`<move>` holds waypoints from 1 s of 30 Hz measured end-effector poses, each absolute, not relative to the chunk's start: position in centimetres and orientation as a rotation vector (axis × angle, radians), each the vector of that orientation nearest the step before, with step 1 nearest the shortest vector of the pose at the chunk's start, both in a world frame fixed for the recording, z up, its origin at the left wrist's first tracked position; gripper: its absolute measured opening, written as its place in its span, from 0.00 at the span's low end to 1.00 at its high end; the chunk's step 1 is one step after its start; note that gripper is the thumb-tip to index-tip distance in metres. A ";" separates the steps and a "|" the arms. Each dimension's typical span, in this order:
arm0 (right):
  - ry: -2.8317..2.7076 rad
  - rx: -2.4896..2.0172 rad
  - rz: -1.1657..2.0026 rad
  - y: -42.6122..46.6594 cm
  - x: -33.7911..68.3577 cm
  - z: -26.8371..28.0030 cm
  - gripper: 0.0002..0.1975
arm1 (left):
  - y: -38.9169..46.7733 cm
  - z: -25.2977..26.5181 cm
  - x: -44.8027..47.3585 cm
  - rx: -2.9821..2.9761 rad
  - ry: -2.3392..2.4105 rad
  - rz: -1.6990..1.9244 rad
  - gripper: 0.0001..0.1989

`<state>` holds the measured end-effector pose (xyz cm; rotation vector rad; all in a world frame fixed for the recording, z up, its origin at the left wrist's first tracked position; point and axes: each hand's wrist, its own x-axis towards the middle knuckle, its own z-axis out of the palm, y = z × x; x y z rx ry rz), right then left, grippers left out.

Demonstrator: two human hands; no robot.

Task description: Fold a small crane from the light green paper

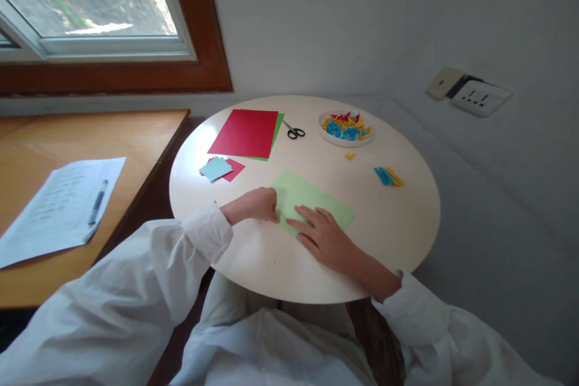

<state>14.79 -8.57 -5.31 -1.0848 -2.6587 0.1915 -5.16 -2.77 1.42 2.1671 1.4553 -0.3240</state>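
A light green sheet of paper (298,189) lies aslant on the round white table (253,259) in front of me. My left hand (262,204) is closed at the sheet's left edge, its fingertips pressed on the paper there. Across the sheet's lower right part rests my right hand (323,235), flat, with its fingers spread on the paper. Part of the sheet's near edge is hidden beneath the right hand.
Red paper (246,132) over green sheets lies behind, with scissors (295,131) beside it. Small blue and red squares (216,169) are at left. A white dish (347,142) holds small folded pieces; blue and yellow strips (388,177) lie right. A wooden desk (149,132) adjoins.
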 end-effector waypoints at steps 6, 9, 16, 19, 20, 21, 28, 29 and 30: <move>-2.673 -1.090 0.190 -8.6 14.8 -5.2 0.19 | -2.3 1.8 -5.3 2.070 1.440 -0.400 0.07; -2.669 -1.092 0.189 -8.7 14.8 -5.1 0.19 | -2.1 2.1 -5.2 2.035 1.465 -0.431 0.06; -2.640 -1.103 0.178 -8.8 14.8 -5.1 0.18 | -1.5 2.1 -5.1 2.004 1.470 -0.448 0.08; -2.640 -1.095 0.164 -8.8 14.8 -5.1 0.18 | -1.3 1.8 -5.3 1.988 1.461 -0.448 0.08; -2.639 -1.094 0.155 -8.8 14.8 -5.1 0.18 | -1.2 1.8 -5.4 1.982 1.462 -0.451 0.08; -2.639 -1.092 0.147 -8.8 14.8 -5.1 0.18 | -1.2 1.8 -5.5 1.976 1.467 -0.456 0.08; -2.651 -1.099 0.150 -8.9 14.8 -5.0 0.18 | -0.5 2.0 -6.7 1.945 1.502 -0.468 0.08; -2.652 -1.101 0.148 -8.9 14.9 -5.0 0.18 | -0.4 2.0 -6.9 1.942 1.500 -0.467 0.08; -2.653 -1.103 0.145 -8.9 14.9 -4.9 0.18 | -0.3 1.9 -7.0 1.937 1.498 -0.469 0.08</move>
